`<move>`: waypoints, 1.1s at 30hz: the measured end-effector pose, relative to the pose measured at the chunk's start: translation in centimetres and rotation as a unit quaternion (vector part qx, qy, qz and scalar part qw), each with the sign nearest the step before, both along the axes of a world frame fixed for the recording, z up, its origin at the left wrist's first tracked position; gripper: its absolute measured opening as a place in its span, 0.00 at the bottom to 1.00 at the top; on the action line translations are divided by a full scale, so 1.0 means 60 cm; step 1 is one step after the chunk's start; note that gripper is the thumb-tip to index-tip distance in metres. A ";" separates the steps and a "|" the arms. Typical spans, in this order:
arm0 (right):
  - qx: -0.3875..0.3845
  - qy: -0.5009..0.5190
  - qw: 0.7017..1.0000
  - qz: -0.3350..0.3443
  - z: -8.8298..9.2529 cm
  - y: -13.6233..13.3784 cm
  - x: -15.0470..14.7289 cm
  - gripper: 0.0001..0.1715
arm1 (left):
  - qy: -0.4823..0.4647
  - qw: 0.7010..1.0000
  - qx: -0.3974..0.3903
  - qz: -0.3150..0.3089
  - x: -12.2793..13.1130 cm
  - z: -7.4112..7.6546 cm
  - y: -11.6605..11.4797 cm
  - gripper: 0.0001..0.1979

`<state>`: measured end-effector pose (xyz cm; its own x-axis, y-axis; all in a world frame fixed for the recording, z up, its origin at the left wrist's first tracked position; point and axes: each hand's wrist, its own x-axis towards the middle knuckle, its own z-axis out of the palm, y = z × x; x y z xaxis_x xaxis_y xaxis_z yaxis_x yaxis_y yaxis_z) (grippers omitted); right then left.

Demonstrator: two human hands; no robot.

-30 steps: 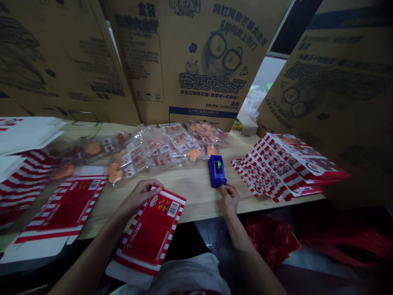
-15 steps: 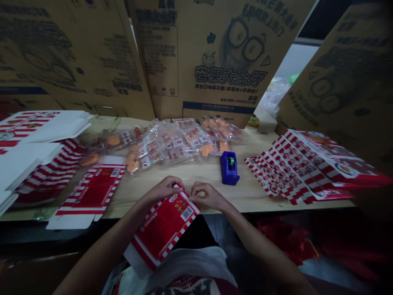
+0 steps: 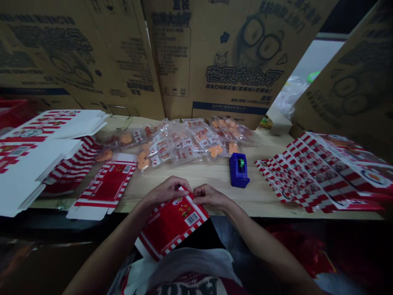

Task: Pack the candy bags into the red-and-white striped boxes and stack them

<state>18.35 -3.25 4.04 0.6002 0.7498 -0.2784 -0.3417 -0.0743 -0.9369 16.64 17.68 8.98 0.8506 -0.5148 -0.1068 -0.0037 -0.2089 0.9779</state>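
Note:
A red carton with striped edges and a barcode (image 3: 172,227) lies tilted above my lap, close to the table's front edge. My left hand (image 3: 172,189) is closed on its upper edge, thumb on the printed face. At the same edge, a little to the right, my right hand (image 3: 210,196) is closed with its fingertips pressed to the carton's end. Whether anything small sits between the right fingertips is hidden. Beyond my hands stands a blue tape dispenser (image 3: 238,171) with a green roll. Clear packets of orange and red sweets (image 3: 184,141) are heaped behind.
Another flat red carton (image 3: 110,184) lies at left, beside a stack of white and striped cartons (image 3: 46,151). At right, striped cartons (image 3: 319,172) lie fanned out. Large brown cardboard boxes (image 3: 224,61) form a wall along the back of the wooden table (image 3: 211,164).
My right fingers have come in against the carton's upper end, nearer my left hand. The camera view has shifted left, so the table's things appear further right.

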 end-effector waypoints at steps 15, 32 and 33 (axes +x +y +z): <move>-0.019 -0.391 0.904 -0.171 0.058 0.116 0.101 0.10 | -0.038 0.803 -0.011 0.594 -0.152 -0.120 0.120 0.16; -0.165 -0.596 0.786 0.001 0.038 0.456 0.252 0.19 | -0.299 0.845 0.434 -0.090 -0.099 -0.108 0.147 0.45; -0.167 -0.598 0.784 0.000 0.042 0.445 0.249 0.16 | -0.289 0.842 0.442 -0.110 -0.097 -0.098 0.144 0.51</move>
<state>33.27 23.44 6.56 0.5825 0.7547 0.3017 0.7655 -0.3845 -0.5159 10.82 26.34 3.09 0.7868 -0.6029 -0.1323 -0.5590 -0.7869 0.2614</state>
